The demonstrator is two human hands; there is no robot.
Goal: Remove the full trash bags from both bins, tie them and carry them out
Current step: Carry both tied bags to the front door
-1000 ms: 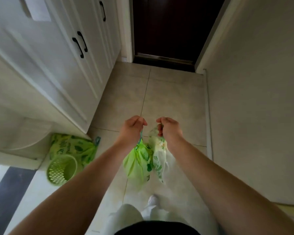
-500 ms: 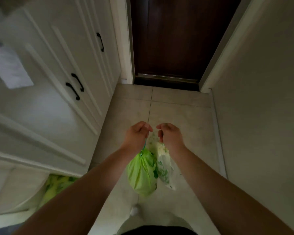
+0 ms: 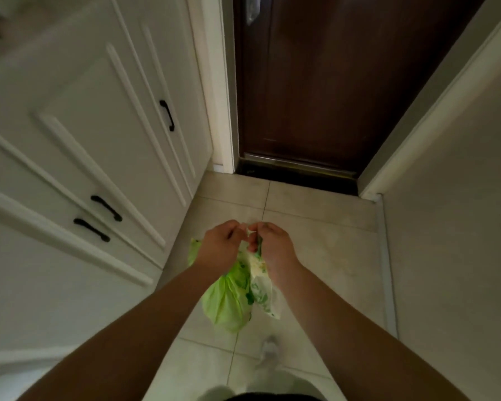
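Two small full trash bags hang in front of me above the tiled floor. The bright green bag (image 3: 227,302) dangles below my left hand (image 3: 222,246), which is closed on its gathered top. Beside it, touching, hangs the white bag with green print (image 3: 262,287), its neck gripped by my right hand (image 3: 272,244). My two hands are close together, their fingertips almost touching over a thin white strip of bag. The bags' knots are hidden under my fingers.
A dark brown door (image 3: 330,82) is shut straight ahead, with a metal threshold (image 3: 298,164) at its foot. White cabinets with black handles (image 3: 106,208) line the left side. A plain wall (image 3: 451,227) runs along the right. My foot (image 3: 269,353) shows below the bags.
I have walked toward the door, which now looks larger and nearer. The green bin on the left floor has dropped out of view. My hands have drawn closer together.
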